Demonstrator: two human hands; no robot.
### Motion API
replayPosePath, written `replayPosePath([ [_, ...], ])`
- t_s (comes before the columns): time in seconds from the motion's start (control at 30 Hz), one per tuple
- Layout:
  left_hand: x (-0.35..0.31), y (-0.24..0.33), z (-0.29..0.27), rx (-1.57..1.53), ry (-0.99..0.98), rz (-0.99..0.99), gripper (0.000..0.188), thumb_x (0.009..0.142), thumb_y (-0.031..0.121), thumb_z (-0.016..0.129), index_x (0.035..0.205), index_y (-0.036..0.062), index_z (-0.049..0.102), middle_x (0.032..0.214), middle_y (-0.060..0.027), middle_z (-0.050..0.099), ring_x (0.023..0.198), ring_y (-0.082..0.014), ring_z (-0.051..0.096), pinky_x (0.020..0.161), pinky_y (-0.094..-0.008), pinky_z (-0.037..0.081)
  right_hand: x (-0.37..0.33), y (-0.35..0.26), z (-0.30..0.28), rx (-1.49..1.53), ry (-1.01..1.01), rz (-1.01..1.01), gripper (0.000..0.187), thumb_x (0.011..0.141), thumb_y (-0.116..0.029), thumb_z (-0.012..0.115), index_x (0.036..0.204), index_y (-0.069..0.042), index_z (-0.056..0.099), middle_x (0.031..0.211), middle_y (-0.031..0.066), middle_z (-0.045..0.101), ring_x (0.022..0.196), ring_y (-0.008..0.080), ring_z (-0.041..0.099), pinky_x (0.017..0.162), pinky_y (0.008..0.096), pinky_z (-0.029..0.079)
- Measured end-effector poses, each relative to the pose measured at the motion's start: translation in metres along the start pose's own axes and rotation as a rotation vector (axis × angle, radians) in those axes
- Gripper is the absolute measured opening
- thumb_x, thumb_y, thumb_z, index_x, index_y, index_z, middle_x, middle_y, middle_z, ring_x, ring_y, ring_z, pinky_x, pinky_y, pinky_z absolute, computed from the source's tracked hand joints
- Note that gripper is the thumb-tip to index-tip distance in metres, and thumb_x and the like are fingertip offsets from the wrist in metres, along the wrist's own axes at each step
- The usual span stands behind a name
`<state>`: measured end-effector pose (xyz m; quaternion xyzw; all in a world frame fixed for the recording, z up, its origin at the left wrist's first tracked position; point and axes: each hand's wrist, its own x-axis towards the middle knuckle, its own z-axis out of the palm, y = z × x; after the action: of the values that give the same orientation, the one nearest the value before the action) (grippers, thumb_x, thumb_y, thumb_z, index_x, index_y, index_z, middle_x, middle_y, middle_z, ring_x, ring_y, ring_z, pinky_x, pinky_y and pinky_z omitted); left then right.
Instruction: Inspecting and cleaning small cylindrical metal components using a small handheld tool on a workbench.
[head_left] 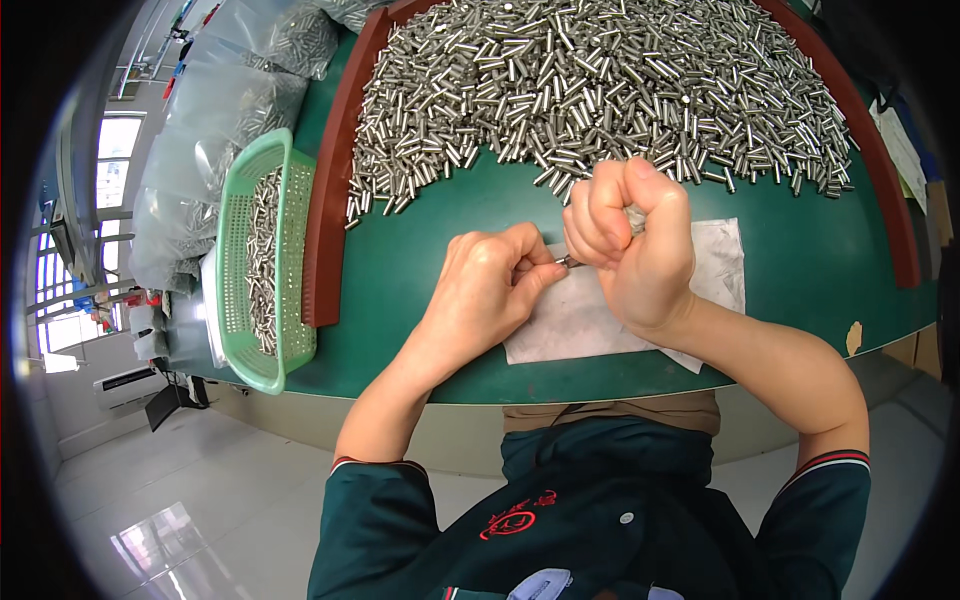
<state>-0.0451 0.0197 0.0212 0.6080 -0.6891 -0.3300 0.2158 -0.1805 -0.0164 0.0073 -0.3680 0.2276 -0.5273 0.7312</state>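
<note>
My left hand (490,285) is closed in a pinch, its thumb and forefinger gripping the end of a small metal pin (566,261). Close beside it on the right, my right hand (640,240) is curled into a fist. A bit of something pale (635,218) shows between its fingers, too little to name. The pin reaches toward the right hand's lower fingers; whether they touch it is hidden. Beneath both hands a smudged white sheet (590,325) lies on the green tabletop (800,235). A large heap of shiny metal pins (600,90) spreads beyond the hands.
Dark red rails (330,230) border the heap on the left, right and back. Left of them stands a light green plastic basket (232,290) with metal pins inside. Clear bags (200,150) of metal parts line the far left. A tan scrap (854,338) lies near the right edge.
</note>
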Motion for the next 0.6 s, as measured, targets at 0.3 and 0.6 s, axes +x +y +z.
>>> replayPosePath([
  [0.3, 0.002, 0.001, -0.005, 0.005, 0.017, 0.074, 0.015, 0.071, 0.007, 0.064, 0.068, -0.0027, 0.053, 0.052, -0.0111, 0.053, 0.045, -0.0208, 0.051, 0.044, -0.0316, 0.039, 0.007, -0.001, 0.003, -0.184, -0.044, -0.029, 0.036, 0.086, -0.021, 0.027, 0.052, -0.008, 0.028, 0.044, -0.0008, 0.026, 0.041, 0.0077, 0.022, 0.040, 0.0233, 0.019],
  [0.6, 0.036, -0.029, -0.037, -1.296, -0.104, -0.279, 0.020, 0.084, 0.011, 0.054, 0.099, -0.0023, 0.052, 0.073, -0.0028, 0.049, 0.059, -0.0065, 0.042, 0.052, -0.0182, 0.037, 0.001, -0.002, -0.007, 0.068, -0.095, 0.054, 0.033, 0.084, -0.017, 0.030, 0.053, -0.007, 0.027, 0.048, -0.0003, 0.027, 0.041, 0.0071, 0.022, 0.040, 0.0230, 0.019],
])
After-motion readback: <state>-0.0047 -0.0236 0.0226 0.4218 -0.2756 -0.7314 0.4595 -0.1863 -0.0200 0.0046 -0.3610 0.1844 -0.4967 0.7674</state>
